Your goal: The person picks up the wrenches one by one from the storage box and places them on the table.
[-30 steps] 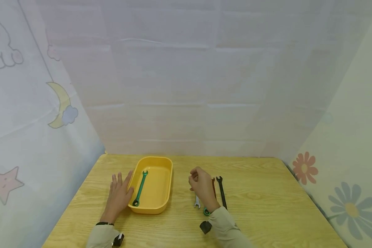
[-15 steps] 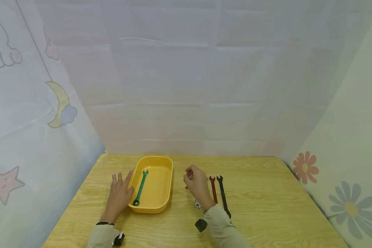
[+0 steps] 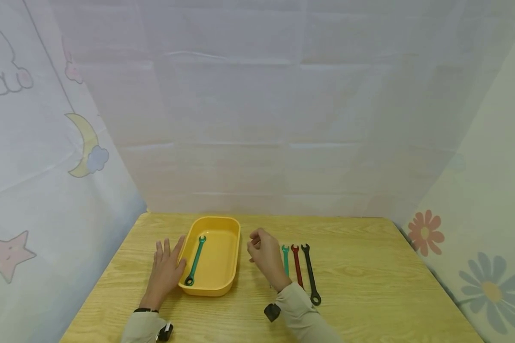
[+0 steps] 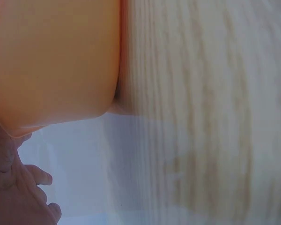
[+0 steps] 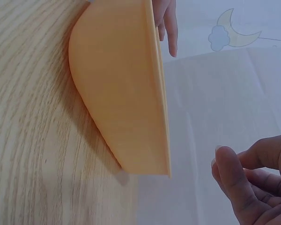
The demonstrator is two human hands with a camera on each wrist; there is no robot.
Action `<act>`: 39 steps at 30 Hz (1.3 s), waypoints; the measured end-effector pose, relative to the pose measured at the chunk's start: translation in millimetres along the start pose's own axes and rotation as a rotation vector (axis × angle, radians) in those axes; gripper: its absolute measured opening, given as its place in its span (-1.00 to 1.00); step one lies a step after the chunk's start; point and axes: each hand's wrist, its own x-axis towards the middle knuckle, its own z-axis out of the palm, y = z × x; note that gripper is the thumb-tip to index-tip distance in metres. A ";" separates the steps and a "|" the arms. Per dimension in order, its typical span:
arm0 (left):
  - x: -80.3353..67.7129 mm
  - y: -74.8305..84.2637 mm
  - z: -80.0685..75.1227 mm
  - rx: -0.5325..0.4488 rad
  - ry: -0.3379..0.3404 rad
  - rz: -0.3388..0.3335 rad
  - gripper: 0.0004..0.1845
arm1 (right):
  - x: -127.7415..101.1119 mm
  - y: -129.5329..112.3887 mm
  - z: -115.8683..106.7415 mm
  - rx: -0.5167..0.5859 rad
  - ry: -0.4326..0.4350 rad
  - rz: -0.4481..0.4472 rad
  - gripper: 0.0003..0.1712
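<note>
The left hand (image 3: 165, 271) lay flat on the desk (image 3: 369, 267), fingers straight against the yellow tray (image 3: 229, 281) holding a green wrench (image 3: 195, 260). The right hand (image 3: 263, 255) hovered beside the tray, fingers loosely curled and grasping nothing, near three more wrenches (image 3: 298, 267).

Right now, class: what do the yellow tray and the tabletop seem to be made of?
Yellow tray: probably plastic, going by its even colour, smooth matt walls and rounded moulded corners. Tabletop: pale wood or a wood-look laminate; grain lines show, but which one cannot be told.
</note>
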 end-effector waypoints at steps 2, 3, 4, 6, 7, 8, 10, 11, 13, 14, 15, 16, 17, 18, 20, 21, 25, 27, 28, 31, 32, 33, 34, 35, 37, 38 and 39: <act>-0.6 -0.4 0.0 0.000 0.003 0.000 -0.31 | 0.5 -0.3 2.5 0.014 -0.002 0.002 -0.89; -0.8 -0.4 0.1 -0.001 0.006 0.003 -0.31 | 0.7 -0.5 3.8 0.020 -0.003 0.002 -0.89; -0.9 -0.4 0.3 0.001 0.009 0.004 -0.31 | 0.9 -0.6 5.2 0.026 -0.005 0.002 -0.89; -1.1 -0.3 0.6 0.010 0.011 0.005 -0.31 | 1.2 -0.7 8.4 0.036 -0.006 0.005 -0.90; -1.2 -0.1 0.6 0.010 0.011 0.005 -0.31 | 1.3 -1.0 10.1 0.039 -0.005 0.005 -0.90; -1.3 0.0 0.7 0.012 0.010 0.004 -0.30 | 1.4 -1.3 11.7 0.035 -0.005 0.008 -0.89; -1.5 0.1 0.7 0.018 0.006 0.000 -0.30 | 2.0 -1.8 15.1 0.031 -0.005 0.009 -0.88; -1.4 0.1 0.7 0.019 0.004 -0.002 -0.30 | 2.4 -2.6 16.5 0.028 -0.002 0.013 -0.87; -1.5 -0.1 0.9 0.020 0.004 -0.002 -0.30 | 3.2 -3.8 19.3 0.026 -0.003 0.014 -0.86; -1.5 -0.3 1.2 0.024 0.004 -0.003 -0.30 | 3.6 -4.3 20.5 0.029 -0.006 0.018 -0.86; -1.3 -0.4 1.4 0.026 0.004 -0.004 -0.30 | 3.8 -4.8 21.8 0.035 -0.007 0.018 -0.85; -1.2 -0.5 1.6 0.026 0.005 -0.004 -0.30 | 4.0 -5.2 22.9 0.041 -0.010 0.020 -0.85; -1.1 -0.4 1.7 0.025 0.006 -0.005 -0.30 | 4.1 -5.6 24.1 0.046 -0.010 0.023 -0.84; -1.0 -0.4 1.7 0.025 0.006 -0.004 -0.31 | 4.3 -5.8 25.3 0.053 -0.011 0.025 -0.84; -1.3 0.0 1.2 0.026 0.006 -0.008 -0.31 | 4.4 -7.1 27.6 0.056 -0.010 0.022 -0.82; -1.4 0.3 0.9 0.024 0.005 -0.010 -0.31 | 4.4 -7.8 28.9 0.057 -0.009 0.020 -0.82; -2.1 2.5 -0.3 0.015 0.006 -0.011 -0.31 | 5.0 -8.7 34.6 0.068 -0.014 0.016 -0.79; -1.9 3.2 -0.3 0.012 0.008 -0.010 -0.31 | 5.3 -9.2 37.3 0.073 -0.020 0.023 -0.77; -2.0 3.6 -0.3 0.013 0.008 -0.009 -0.31 | 5.5 -9.2 38.8 0.073 -0.024 0.028 -0.76; -2.1 4.0 -0.7 0.014 0.007 -0.010 -0.31 | 5.7 -10.0 42.4 0.062 -0.033 0.036 -0.75; -2.2 3.9 -0.8 0.015 0.007 -0.010 -0.31 | 5.7 -10.1 43.5 0.058 -0.036 0.035 -0.75; -2.4 3.8 -1.0 0.015 0.007 -0.011 -0.31 | 5.6 -10.2 44.6 0.057 -0.038 0.036 -0.75; -2.5 3.6 -1.4 0.015 0.006 -0.009 -0.31 | 5.5 -9.8 45.7 0.058 -0.040 0.029 -0.75; -2.7 3.4 -1.5 0.015 0.006 -0.008 -0.31 | 5.3 -9.8 46.8 0.062 -0.041 0.026 -0.75; -2.8 2.9 -1.6 0.014 0.008 -0.008 -0.32 | 4.8 -9.0 49.8 0.072 -0.047 0.015 -0.74; -2.9 2.7 -1.6 0.015 0.009 -0.007 -0.32 | 4.6 -8.2 51.6 0.077 -0.054 0.012 -0.74; -3.0 2.7 -1.5 0.015 0.011 -0.006 -0.32 | 4.2 -7.2 53.8 0.081 -0.063 0.009 -0.74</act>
